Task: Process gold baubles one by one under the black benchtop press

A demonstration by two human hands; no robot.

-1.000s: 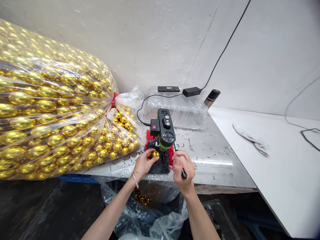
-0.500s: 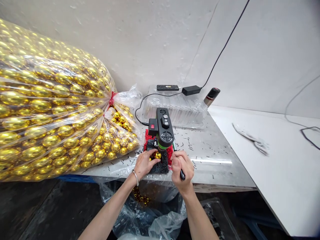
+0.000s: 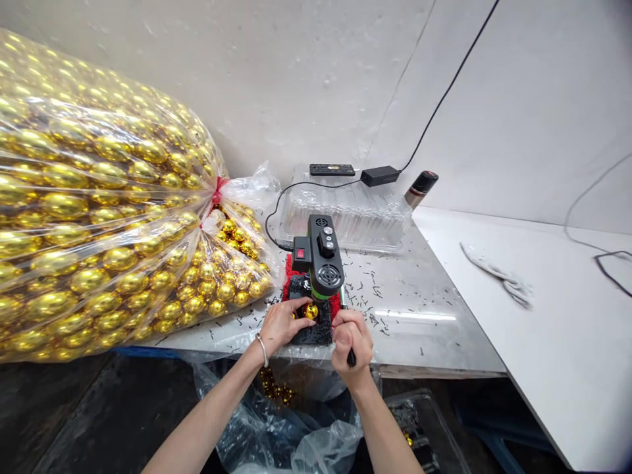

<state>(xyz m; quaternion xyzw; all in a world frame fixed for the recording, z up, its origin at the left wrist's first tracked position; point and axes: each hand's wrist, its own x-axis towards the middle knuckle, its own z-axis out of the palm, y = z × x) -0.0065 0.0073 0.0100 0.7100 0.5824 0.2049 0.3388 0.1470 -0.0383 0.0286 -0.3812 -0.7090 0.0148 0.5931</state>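
Note:
Between the thumb and fingers of my left hand (image 3: 282, 324) is a shiny gold ball (image 3: 311, 310), held low at the front of a small black bench machine (image 3: 324, 253). The machine has a round vented head, a red switch and a black base (image 3: 316, 332). My right hand (image 3: 352, 342) is closed around a lever handle (image 3: 351, 358) with a black grip, at the machine's right side. What lies directly beneath the machine's head is partly hidden by the head and my fingers.
A big clear bag of gold balls (image 3: 99, 217) fills the left. Behind the machine are a clear plastic tray (image 3: 345, 210), a power adapter (image 3: 379, 176) and a spray can (image 3: 421, 189). Black scraps litter the tabletop (image 3: 444, 342). An open plastic bag (image 3: 320, 434) hangs below the edge.
My right hand has shifted slightly left and down with the lever handle. The left hand has turned a little, keeping the gold ball at the machine. The view has moved slightly.

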